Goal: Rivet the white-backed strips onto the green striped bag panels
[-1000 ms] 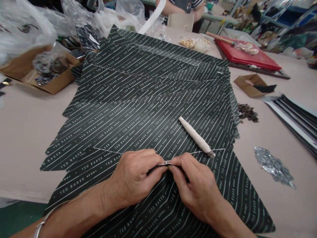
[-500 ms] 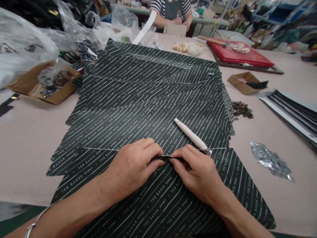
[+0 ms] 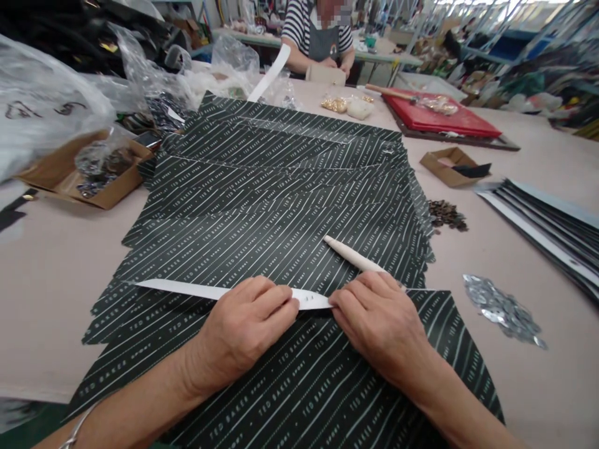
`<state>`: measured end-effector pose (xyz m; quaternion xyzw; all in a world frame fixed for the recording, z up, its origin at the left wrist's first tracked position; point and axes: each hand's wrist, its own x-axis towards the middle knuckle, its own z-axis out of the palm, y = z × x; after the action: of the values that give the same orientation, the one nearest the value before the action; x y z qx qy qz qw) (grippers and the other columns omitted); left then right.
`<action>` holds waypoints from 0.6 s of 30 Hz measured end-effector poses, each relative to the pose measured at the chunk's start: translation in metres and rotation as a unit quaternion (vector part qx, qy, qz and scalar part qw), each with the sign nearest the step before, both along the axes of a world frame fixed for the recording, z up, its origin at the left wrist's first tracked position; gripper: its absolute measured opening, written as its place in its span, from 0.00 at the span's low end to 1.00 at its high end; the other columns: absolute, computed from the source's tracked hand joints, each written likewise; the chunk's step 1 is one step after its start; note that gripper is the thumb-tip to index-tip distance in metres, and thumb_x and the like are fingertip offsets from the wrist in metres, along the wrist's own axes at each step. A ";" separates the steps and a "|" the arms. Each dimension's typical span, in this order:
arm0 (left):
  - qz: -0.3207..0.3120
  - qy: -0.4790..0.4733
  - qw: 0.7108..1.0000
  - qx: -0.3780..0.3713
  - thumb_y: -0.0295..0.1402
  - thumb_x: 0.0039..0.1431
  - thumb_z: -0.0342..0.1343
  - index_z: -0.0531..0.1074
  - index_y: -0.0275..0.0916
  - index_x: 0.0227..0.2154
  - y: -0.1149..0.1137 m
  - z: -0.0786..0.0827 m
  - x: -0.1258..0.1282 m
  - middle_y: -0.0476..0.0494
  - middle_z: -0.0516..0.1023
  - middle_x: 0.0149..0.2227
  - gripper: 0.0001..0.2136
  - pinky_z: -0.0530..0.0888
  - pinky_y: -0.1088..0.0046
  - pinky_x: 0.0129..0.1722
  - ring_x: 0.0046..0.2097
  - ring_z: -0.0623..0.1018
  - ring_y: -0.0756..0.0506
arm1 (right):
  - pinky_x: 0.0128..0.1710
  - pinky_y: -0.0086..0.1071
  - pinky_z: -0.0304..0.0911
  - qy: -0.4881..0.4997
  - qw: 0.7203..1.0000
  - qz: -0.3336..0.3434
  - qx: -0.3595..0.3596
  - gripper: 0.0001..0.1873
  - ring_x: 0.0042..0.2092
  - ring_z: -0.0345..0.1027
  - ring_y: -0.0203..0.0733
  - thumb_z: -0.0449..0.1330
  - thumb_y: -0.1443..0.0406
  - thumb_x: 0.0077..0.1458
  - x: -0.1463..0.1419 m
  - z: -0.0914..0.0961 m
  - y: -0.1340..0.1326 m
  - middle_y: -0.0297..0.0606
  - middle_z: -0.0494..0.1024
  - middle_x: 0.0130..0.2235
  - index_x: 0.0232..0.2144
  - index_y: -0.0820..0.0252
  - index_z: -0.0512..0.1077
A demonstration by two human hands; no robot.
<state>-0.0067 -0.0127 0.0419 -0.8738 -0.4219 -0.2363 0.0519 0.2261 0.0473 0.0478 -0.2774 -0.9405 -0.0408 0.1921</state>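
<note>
Dark striped lining fabric, printed with white lettering, lies in overlapping pieces before me. The front piece's edge is turned up, showing a pale band with two small slits near its right end. My left hand is closed on this edge, thumb and fingers pinching it. A short distance to the right, my right hand pinches the same edge. A slim white tool with a tapered end lies on the fabric just beyond my right hand, which hides its near end.
Left stands a cardboard tray of metal parts beside plastic bags. Right are silver pieces, a brown pile, a small box, dark strips and a red slab. A person works across the table.
The fabric edge has turned up so its pale side shows. My hands have moved slightly apart, still pinching it. The view has tilted up a little.
</note>
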 end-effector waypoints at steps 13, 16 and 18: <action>-0.042 0.056 0.997 -0.026 0.28 0.73 0.43 0.71 0.38 0.52 -0.001 -0.001 -0.006 0.52 0.74 0.53 0.13 0.69 0.66 0.36 0.40 0.68 0.46 | 0.41 0.42 0.65 0.000 0.994 0.071 -0.087 0.14 0.41 0.66 0.48 0.52 0.74 0.64 0.025 -0.011 -0.013 0.47 0.79 0.42 0.47 0.70 0.75; -0.057 0.086 0.994 -0.044 0.30 0.74 0.42 0.70 0.40 0.55 -0.003 -0.004 -0.008 0.53 0.71 0.58 0.15 0.67 0.64 0.40 0.45 0.68 0.44 | 0.45 0.43 0.67 0.011 0.987 0.056 -0.151 0.13 0.43 0.68 0.47 0.55 0.74 0.62 0.028 -0.002 -0.020 0.45 0.79 0.44 0.47 0.67 0.75; -0.062 0.089 0.992 -0.058 0.28 0.73 0.39 0.68 0.41 0.58 -0.007 -0.017 -0.014 0.54 0.70 0.60 0.18 0.66 0.63 0.45 0.49 0.68 0.43 | 0.46 0.39 0.68 0.052 0.982 0.033 -0.178 0.11 0.43 0.70 0.44 0.57 0.73 0.62 0.036 0.008 -0.021 0.43 0.80 0.43 0.45 0.65 0.75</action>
<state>-0.0205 -0.0200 0.0250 -0.9173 -0.3738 -0.1351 0.0234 0.2618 0.0263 0.0556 -0.2773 -0.9301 0.1482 0.1897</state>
